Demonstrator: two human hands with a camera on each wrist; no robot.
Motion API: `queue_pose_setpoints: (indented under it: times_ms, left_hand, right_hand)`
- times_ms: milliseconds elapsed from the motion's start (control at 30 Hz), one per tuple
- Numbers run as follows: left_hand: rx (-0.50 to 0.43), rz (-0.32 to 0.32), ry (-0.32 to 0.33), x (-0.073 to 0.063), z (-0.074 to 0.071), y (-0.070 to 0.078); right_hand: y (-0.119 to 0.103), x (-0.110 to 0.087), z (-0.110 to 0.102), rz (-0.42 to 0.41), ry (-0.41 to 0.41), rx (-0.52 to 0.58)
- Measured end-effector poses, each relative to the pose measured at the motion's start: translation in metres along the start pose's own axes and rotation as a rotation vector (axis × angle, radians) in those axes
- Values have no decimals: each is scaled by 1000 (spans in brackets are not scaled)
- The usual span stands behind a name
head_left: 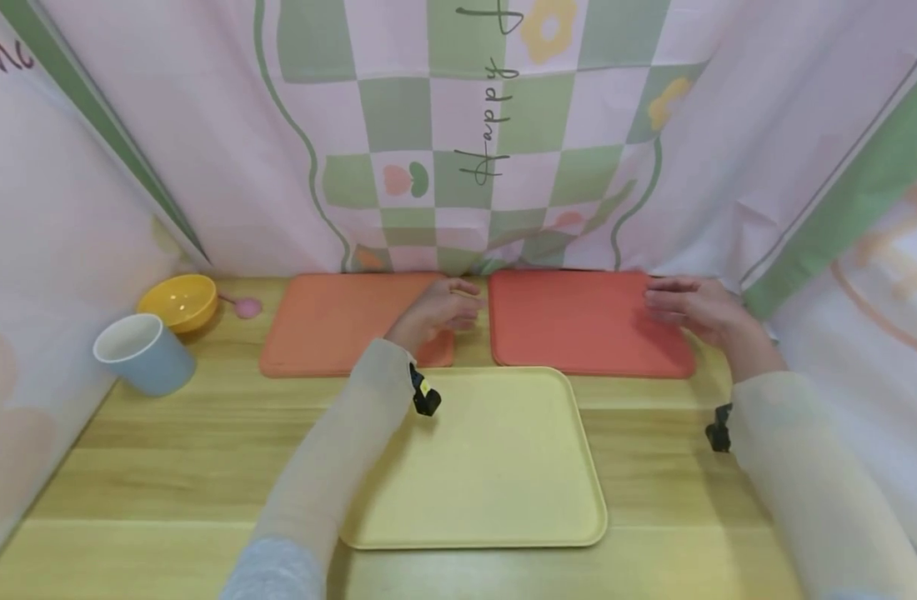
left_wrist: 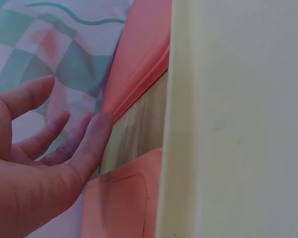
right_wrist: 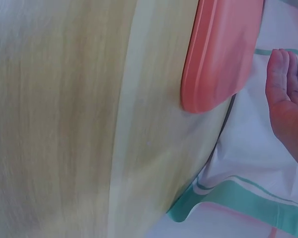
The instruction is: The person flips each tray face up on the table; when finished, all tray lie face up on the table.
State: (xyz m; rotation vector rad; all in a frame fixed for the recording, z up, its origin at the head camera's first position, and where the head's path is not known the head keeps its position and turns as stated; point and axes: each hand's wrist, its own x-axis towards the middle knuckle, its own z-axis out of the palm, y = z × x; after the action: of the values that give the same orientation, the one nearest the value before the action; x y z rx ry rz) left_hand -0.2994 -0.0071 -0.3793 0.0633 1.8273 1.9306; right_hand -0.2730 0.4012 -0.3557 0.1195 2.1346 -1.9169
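My left hand (head_left: 443,308) hovers over the right end of an orange tray (head_left: 331,321), near the gap beside a red tray (head_left: 563,321). Its fingers are spread and slightly bent around nothing, as the left wrist view also shows with the hand (left_wrist: 54,163). Over the red tray's right edge is my right hand (head_left: 694,308), fingers extended, holding nothing. In the right wrist view this hand (right_wrist: 288,99) appears apart from the red tray (right_wrist: 218,59). A pale yellow tray (head_left: 488,467) lies in front of both, partly under my left forearm.
At the left stand a yellow bowl (head_left: 179,304) and a light blue cup (head_left: 147,354). A pink spoon (head_left: 247,307) lies beside the bowl. Patterned cloth (head_left: 458,125) hangs behind and at both sides of the wooden table (head_left: 203,467).
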Motion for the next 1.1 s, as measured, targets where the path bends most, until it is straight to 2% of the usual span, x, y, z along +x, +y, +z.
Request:
queue_pose_setpoints:
  times_ms: [133, 333, 567, 867, 1100]
  left_hand:
    - [-19, -1, 7, 4, 0, -2]
    - [-48, 3, -4, 12, 4, -7]
    - [-39, -7, 7, 19, 8, -11]
    - [-23, -11, 12, 27, 12, -15]
    - [-35, -6, 20, 28, 15, -16]
  right_hand:
    - [2, 2, -5, 15, 38, -55]
    - [6, 3, -14, 24, 27, 27]
    - [9, 5, -23, 17, 36, 67]
    - [19, 11, -35, 54, 42, 57]
    - [23, 14, -43, 65, 36, 62]
